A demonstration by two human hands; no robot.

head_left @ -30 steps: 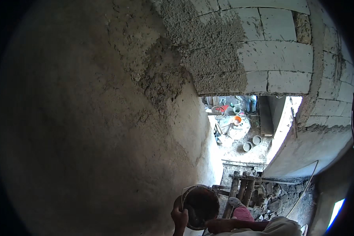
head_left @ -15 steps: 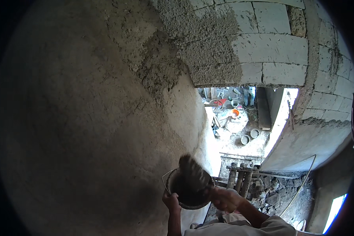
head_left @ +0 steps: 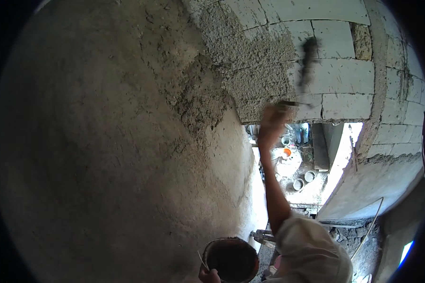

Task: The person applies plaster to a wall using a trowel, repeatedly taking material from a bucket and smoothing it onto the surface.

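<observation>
My right hand [head_left: 273, 123] is raised in front of the block wall [head_left: 342, 75], closed around the handle of a trowel [head_left: 307, 70]. The trowel's dark blade is smeared by motion and appears nearly edge-on, close to the bare pale blocks; whether it touches them I cannot tell. Rough grey mortar [head_left: 264, 78] coats the blocks left of it. Low in the picture, my left hand [head_left: 209, 275] grips the near left rim of a round bucket [head_left: 232, 259], beside its thin wire handle. The bucket's inside is dark, so its contents are hard to make out.
A grey plastered wall [head_left: 104, 155] fills the left side. Below the block wall, an opening shows lower ground with buckets [head_left: 298, 184], an orange tub [head_left: 286, 153] and a person's legs [head_left: 302, 133]. A long thin pole [head_left: 367, 228] leans at the lower right, near rubble.
My right hand has swung up and away from the bucket with the trowel, toward the block wall. My left hand and the bucket appear lower in the picture.
</observation>
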